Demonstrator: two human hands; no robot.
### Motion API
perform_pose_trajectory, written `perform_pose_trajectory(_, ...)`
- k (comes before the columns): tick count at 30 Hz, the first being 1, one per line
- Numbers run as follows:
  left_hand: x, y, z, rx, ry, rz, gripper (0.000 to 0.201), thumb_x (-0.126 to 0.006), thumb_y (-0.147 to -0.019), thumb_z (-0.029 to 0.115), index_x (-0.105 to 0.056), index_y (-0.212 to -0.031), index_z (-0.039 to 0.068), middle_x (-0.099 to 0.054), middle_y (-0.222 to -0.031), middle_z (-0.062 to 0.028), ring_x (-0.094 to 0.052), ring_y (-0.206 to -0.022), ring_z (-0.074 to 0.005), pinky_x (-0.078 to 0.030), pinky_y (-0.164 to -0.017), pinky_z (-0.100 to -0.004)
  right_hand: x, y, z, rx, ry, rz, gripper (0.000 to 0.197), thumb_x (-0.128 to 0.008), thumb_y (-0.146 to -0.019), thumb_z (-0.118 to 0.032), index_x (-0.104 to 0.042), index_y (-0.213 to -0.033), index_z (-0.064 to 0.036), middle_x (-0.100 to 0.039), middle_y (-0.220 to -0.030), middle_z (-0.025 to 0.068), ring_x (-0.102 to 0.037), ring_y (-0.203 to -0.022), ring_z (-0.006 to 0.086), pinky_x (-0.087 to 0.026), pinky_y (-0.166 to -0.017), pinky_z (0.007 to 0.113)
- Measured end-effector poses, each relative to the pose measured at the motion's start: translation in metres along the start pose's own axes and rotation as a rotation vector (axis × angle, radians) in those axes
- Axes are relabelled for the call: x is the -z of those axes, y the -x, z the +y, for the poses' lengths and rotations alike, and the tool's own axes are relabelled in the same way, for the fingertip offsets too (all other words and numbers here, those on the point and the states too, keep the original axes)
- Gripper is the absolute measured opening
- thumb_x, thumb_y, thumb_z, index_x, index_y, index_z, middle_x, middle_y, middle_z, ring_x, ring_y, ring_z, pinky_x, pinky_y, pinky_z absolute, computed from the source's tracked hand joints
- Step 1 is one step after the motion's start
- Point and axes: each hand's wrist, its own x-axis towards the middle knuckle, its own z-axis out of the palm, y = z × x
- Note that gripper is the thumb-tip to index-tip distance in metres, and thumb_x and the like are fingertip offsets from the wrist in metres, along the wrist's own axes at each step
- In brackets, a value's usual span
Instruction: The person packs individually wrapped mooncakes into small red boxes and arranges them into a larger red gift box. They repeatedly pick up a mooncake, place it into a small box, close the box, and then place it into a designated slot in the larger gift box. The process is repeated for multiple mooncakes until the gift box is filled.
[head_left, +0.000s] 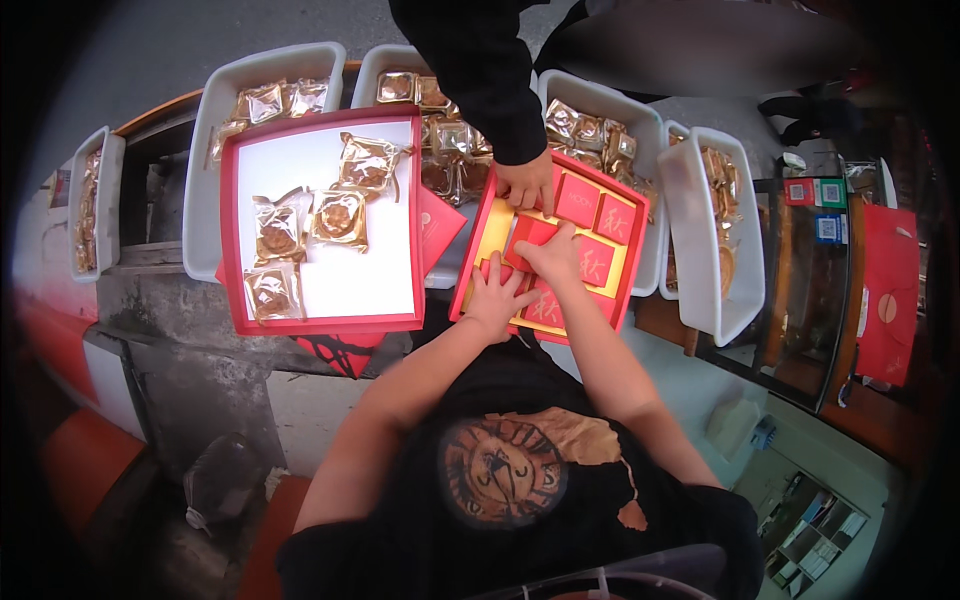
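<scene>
A red gift box [638, 262] with a yellow insert lies in front of me, with several small red boxes [594, 264] in its compartments. My right hand [556, 256] grips a slightly tilted small red box [530, 232] near the middle, thumb and fingers at its edges. Spread over the near left compartments, my left hand [492, 303] rests its fingertips by another small red box there. A co-worker's hand [526, 185] reaches in from the far side, fingers at the far left compartment. What lies under its fingertips is hidden.
To the left, a red-rimmed white tray [330, 320] holds several gold-wrapped mooncakes [338, 217]. White plastic bins [200, 180] of wrapped mooncakes line the far side; another bin [748, 290] stands tilted at right. A glass case [785, 290] and red bag [888, 290] are farther right.
</scene>
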Motion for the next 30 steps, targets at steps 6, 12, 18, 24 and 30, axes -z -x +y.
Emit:
perform_pose_trajectory(6, -0.031, 0.023, -0.015, -0.114, 0.622, 0.482, 0.098, -0.079, -0.07, 0.039, -0.025, -0.147, 0.013, -0.017, -0.155, -0.017, -0.009, -0.145, -0.0393, -0.018, -0.111, -0.06, 0.065, 0.037, 0.043, 0.299, -0.787, -0.364, 0.097, -0.085, -0.061, -0.02, -0.03, -0.14, -0.0037, -0.039, -0.136, 0.0157, -0.049, -0.12, 0.0251, -0.045, -0.096, 0.037)
perform_pose_trajectory(12, 0.06, 0.075, -0.012, -0.283, 1.621, 0.352, 0.112, -0.084, -0.068, 0.025, -0.01, -0.15, 0.011, -0.016, -0.155, -0.0163, -0.021, -0.143, -0.0277, -0.021, -0.114, -0.0407, 0.099, 0.09, 0.05, 0.613, -0.884, -0.757, 0.099, -0.086, -0.062, -0.017, -0.029, -0.143, -0.0108, -0.033, -0.146, 0.0106, -0.033, -0.136, 0.0243, -0.028, -0.111, 0.039)
perform_pose_trajectory(18, 0.067, 0.081, -0.012, -0.287, 1.461, 0.283, 0.117, -0.084, -0.063, 0.03, -0.012, -0.152, 0.005, -0.028, -0.151, -0.0142, -0.029, -0.14, -0.0218, -0.028, -0.112, -0.0364, 0.113, 0.074, 0.052, 0.766, -0.79, -0.828, 0.091, -0.082, -0.069, -0.019, -0.034, -0.145, -0.0102, -0.029, -0.153, 0.0137, -0.027, -0.141, 0.0265, -0.022, -0.115, 0.041)
perform_pose_trajectory(24, 0.059, 0.099, -0.013, -0.27, 1.98, -0.178, 0.099, -0.064, -0.075, 0.047, -0.017, -0.151, 0.003, -0.027, -0.153, -0.0154, -0.028, -0.141, -0.0257, -0.022, -0.114, -0.0378, 0.147, 0.096, 0.016, 1.021, -0.367, -0.855, 0.085, -0.078, -0.077, -0.027, -0.034, -0.146, -0.0067, -0.042, -0.145, 0.0141, -0.043, -0.132, 0.026, -0.034, -0.108, 0.039)
perform_pose_trajectory(30, 0.066, 0.105, -0.024, -0.265, 1.865, 0.113, 0.092, -0.074, -0.077, 0.032, -0.022, -0.149, 0.008, -0.043, -0.14, -0.0165, -0.048, -0.125, -0.0256, -0.032, -0.109, -0.0394, 0.16, 0.112, 0.002, 0.793, -0.128, -0.789, 0.074, -0.08, -0.075, -0.026, -0.044, -0.136, -0.0048, -0.059, -0.124, 0.0153, -0.059, -0.113, 0.023, -0.047, -0.093, 0.034)
